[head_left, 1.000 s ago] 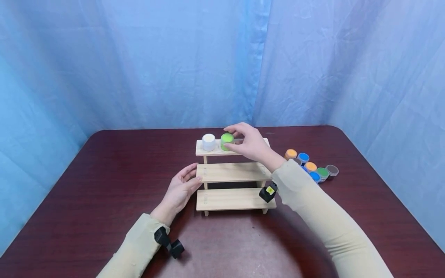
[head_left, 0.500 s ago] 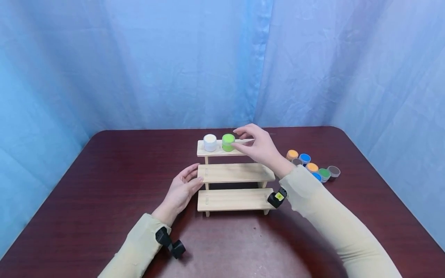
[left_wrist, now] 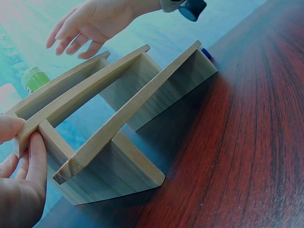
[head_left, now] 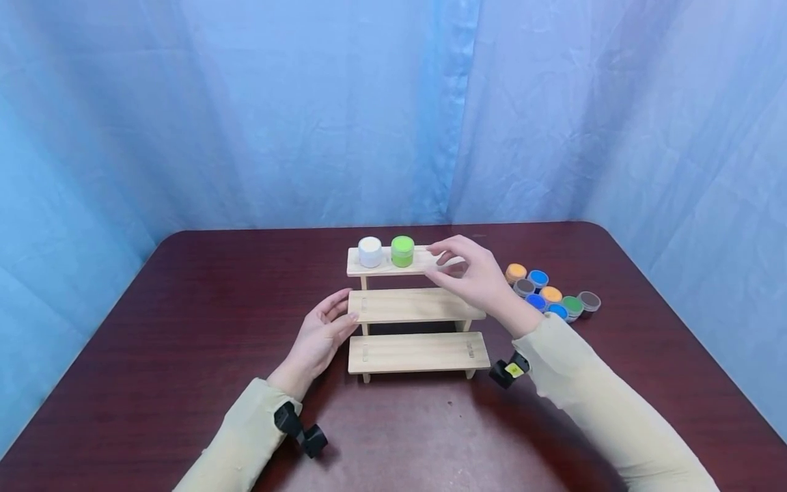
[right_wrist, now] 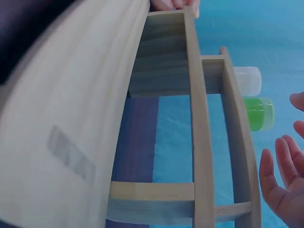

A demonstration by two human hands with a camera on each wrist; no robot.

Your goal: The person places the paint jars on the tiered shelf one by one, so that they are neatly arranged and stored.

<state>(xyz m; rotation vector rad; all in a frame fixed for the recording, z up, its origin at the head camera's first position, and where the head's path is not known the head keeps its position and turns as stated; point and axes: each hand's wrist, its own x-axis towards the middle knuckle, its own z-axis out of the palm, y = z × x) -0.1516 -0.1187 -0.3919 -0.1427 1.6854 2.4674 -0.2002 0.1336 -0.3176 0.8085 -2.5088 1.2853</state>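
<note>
A three-tier wooden display stand [head_left: 418, 305] stands on the table, its steps rising toward the back. My left hand [head_left: 318, 342] pinches the left end of the middle step, thumb above and fingers below, as the left wrist view shows. On the top step sit a white jar [head_left: 370, 253] at the left end and a bright green jar [head_left: 402, 252] beside it, a small gap between them. Over the right part of that step hovers my right hand [head_left: 478, 277], fingers loosely bent and holding nothing, to the right of the green jar [right_wrist: 256, 114].
Several small jars with orange, blue, green and dark brown tops, among them an orange jar [head_left: 516, 273] and a green one [head_left: 572, 306], cluster on the dark red table [head_left: 184, 342] right of the stand. Blue curtains [head_left: 307, 116] hang behind and at both sides.
My right hand has let go of the green jar and drawn away to the right and slightly down. The jar stays on the top step. My left hand keeps its hold.
</note>
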